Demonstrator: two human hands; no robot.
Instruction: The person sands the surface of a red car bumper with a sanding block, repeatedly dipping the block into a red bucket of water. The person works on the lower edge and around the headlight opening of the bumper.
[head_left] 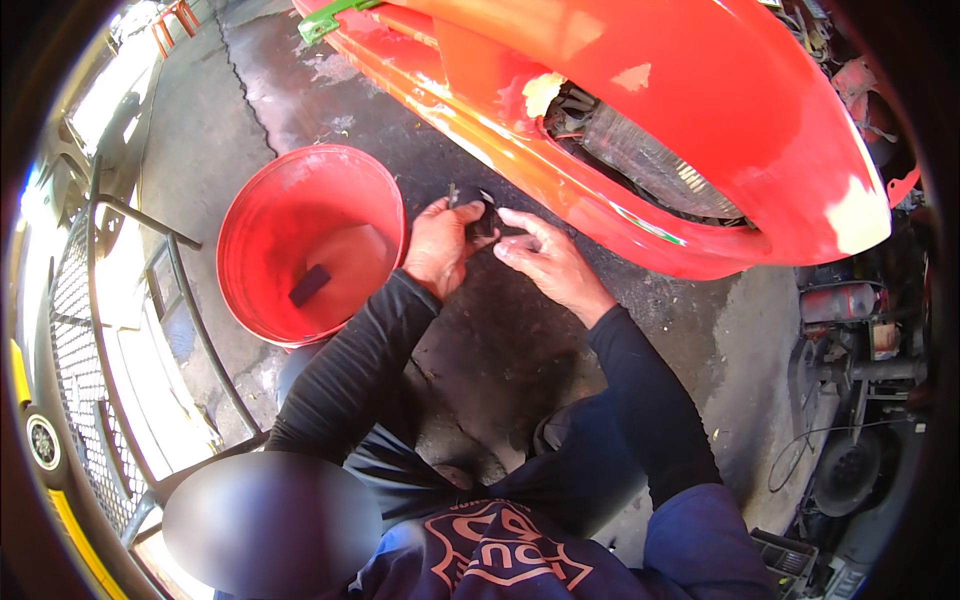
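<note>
My left hand (437, 243) grips a small dark object (482, 215), with a thin piece sticking up by the thumb; what exactly it is, I cannot make out. My right hand (545, 260) is just right of it, fingers apart and loosely bent, their tips close to the object. A red bucket (250, 230) stands left of my hands, holding cloudy pinkish liquid and a dark block (308, 286). Above and right of my hands is a large red bumper (680, 120) with pale patches and a dark grille opening, a green strip (322, 20) at its far end.
Black metal frames with mesh (95, 350) run along the left, beside a yellow-and-black item (45, 440) at the rim. Metal parts, a red cylinder (835, 303), a cable and a black disc (848, 470) crowd the right. The concrete floor (180, 130) has a long crack.
</note>
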